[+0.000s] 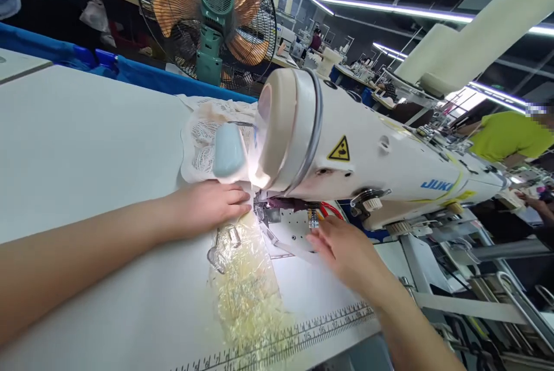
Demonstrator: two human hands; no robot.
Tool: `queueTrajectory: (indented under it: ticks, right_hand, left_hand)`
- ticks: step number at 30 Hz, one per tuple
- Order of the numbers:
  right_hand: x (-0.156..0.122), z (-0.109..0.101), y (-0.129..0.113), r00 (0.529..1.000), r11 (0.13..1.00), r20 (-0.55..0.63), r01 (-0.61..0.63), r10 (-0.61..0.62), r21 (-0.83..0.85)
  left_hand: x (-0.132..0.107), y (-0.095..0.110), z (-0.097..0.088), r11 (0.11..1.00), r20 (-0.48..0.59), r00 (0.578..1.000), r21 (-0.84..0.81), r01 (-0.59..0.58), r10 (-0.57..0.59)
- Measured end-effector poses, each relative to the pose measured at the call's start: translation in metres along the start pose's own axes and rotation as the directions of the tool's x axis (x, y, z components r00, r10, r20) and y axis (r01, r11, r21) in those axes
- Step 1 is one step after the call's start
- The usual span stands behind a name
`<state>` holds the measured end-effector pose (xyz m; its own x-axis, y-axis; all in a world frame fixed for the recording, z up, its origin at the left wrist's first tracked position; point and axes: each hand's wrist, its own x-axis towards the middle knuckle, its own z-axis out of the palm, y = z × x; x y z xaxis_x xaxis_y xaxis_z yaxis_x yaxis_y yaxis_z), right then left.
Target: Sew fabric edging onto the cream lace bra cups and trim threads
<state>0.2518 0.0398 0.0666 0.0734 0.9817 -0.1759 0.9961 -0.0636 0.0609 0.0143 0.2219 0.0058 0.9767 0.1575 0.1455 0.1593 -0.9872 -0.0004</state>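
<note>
My left hand (pixel 212 206) lies palm down on the table, its fingers stretched towards the presser foot (pixel 262 206) of a white sewing machine (pixel 337 146). White lace fabric (pixel 199 134) spreads behind that hand and partly under the machine head. My right hand (pixel 341 247) is by the metal needle plate (pixel 294 229), fingers curled together beside a small metal guide (pixel 313 218). A narrow pale strip (pixel 272 238) runs from the presser foot towards these fingertips. What they pinch, if anything, is hidden.
Crinkled clear film over a yellowish patch (pixel 246 296) covers the table in front. A printed ruler (pixel 281 342) follows the front edge. A light-blue rounded part (pixel 228 150) hangs left of the machine head. Behind stands a large fan (pixel 208 13); a person in yellow-green (pixel 511 134) is at right.
</note>
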Motion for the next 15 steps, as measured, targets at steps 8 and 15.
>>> queueTrajectory:
  ticks: [8, 15]
  right_hand:
    - [0.033, 0.013, 0.024, 0.973, 0.967, 0.013, -0.229, 0.232, -0.108]
    - [0.037, 0.008, 0.019, 0.966, 0.963, 0.001, -0.259, 0.26, -0.069]
  left_hand:
    - [0.002, -0.007, 0.01, 0.983, -0.167, 0.969, -0.059, 0.172, -0.18]
    - [-0.003, -0.002, 0.011, 0.946, -0.163, 0.939, -0.172, 0.275, -0.303]
